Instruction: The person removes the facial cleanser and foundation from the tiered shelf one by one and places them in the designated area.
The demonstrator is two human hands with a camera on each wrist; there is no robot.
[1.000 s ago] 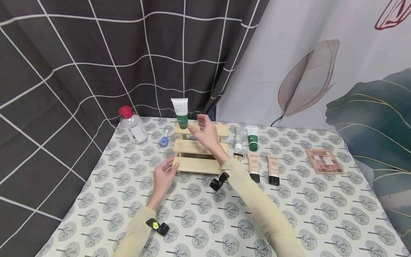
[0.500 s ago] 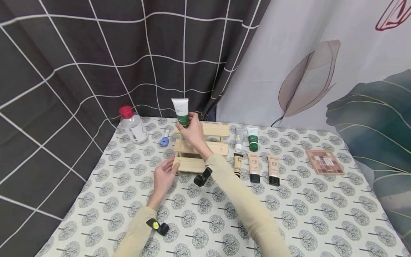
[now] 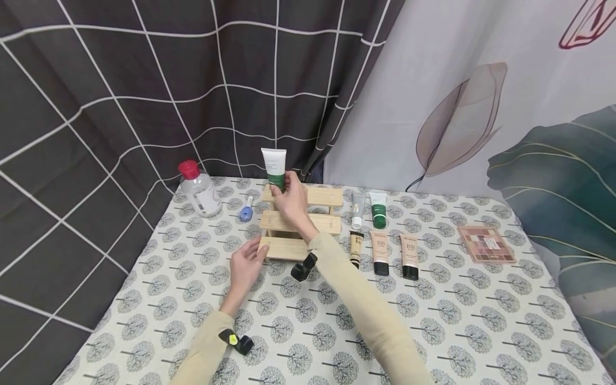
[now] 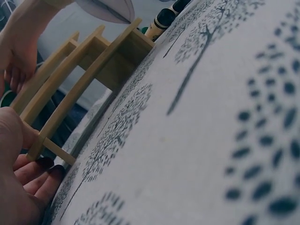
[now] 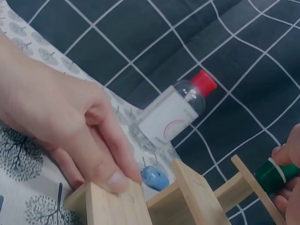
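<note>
A three-step wooden display rack (image 3: 300,222) stands on the patterned cloth. My left hand (image 3: 247,266) grips the left end of its lowest step; in the left wrist view the thumb lies on top and the fingers curl beneath. My right hand (image 3: 291,202) pinches the lower, green part of a white-and-green squeeze tube (image 3: 275,164). This tube stands upright, cap down, at the left end of the top step. In the right wrist view its green cap end (image 5: 271,176) shows right by the top board, with fingers around it.
Left of the rack are a clear bottle with a red cap (image 3: 200,191) and a small blue item (image 3: 246,210). To its right lie a grey tube (image 3: 358,210), another green-and-white tube (image 3: 378,209), a small beige tube (image 3: 356,247), two BB cream tubes (image 3: 380,252) and an eyeshadow palette (image 3: 486,244).
My right hand has moved left from over the rack and taken hold of the white-and-green tube, which has shifted slightly right along the top step. The left hand stays put.
</note>
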